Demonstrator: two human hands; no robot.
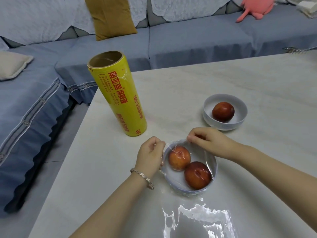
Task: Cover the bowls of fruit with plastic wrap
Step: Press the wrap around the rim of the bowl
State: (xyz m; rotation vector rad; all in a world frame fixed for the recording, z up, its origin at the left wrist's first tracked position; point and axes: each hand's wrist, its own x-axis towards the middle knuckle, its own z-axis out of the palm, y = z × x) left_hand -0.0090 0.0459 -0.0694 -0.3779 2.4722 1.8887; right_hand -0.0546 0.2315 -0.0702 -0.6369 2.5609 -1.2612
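Clear plastic wrap [209,166] lay over the near bowl [175,176] with two red fruits [197,175], between both hands. The left hand [151,156] and the right hand [211,141] each pinched its edge at the far rim. Beyond the right hand stood the second bowl [210,107], beyond the left the yellow roll [118,97].

A pale, marble-patterned table [257,79] carries a yellow roll of plastic wrap [118,95], standing upright near its left edge. Two white bowls sit on the top to the right of the roll: the far bowl [210,103] further back, the near bowl [188,191] toward the front. A sheet of clear plastic wrap [197,219] lies crumpled and glinting on the surface just in front of the near bowl, reaching up over it.
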